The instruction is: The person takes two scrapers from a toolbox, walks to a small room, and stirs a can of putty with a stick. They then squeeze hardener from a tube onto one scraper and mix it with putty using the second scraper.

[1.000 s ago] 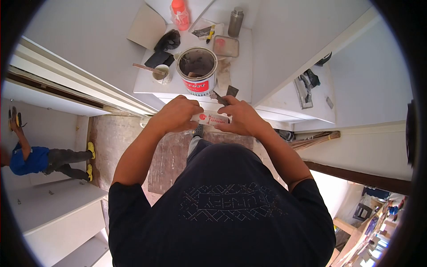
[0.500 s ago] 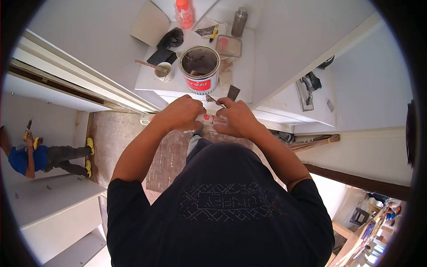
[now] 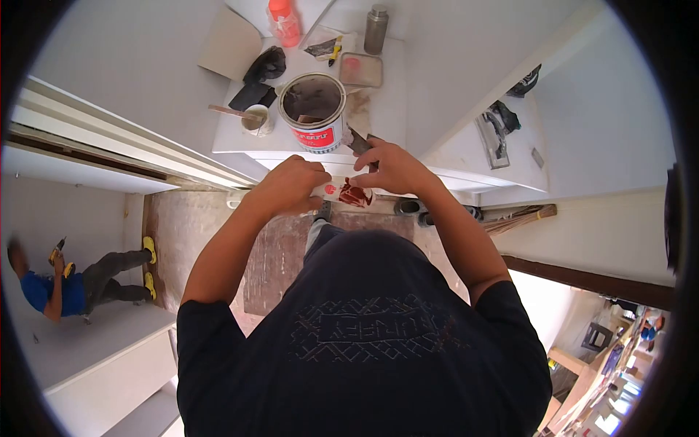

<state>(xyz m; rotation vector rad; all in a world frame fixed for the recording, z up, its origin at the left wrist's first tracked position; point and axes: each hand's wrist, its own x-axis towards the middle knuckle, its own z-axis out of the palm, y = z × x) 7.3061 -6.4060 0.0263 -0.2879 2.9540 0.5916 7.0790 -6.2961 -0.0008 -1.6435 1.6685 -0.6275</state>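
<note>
My left hand (image 3: 290, 186) is closed on the end of a white tube (image 3: 331, 191) with red print. Dark red smears cover the tube's right part. Just above that smeared end is my right hand (image 3: 399, 169), gripping a putty knife (image 3: 357, 142) whose blade points up and left toward the can. Grey paste clings near the blade's edge. Most of the knife's handle is hidden by the fingers. Beyond both hands stands an open can (image 3: 316, 137) with a red label, grey filler on its inner walls and a brownish piece inside.
On the white shelf are a small cup (image 3: 256, 122) with a stick, black sheets (image 3: 253, 96), a metal flask (image 3: 375, 30), a clear-lidded box (image 3: 361, 71) and an orange bottle (image 3: 284, 22). At left, a person in blue (image 3: 54, 288) holds a drill. Shoes (image 3: 409, 207) lie below the shelf.
My right hand has come off the tube and moved slightly up and right with the putty knife, its blade now tilted left. The tube's dark red end has come into view.
</note>
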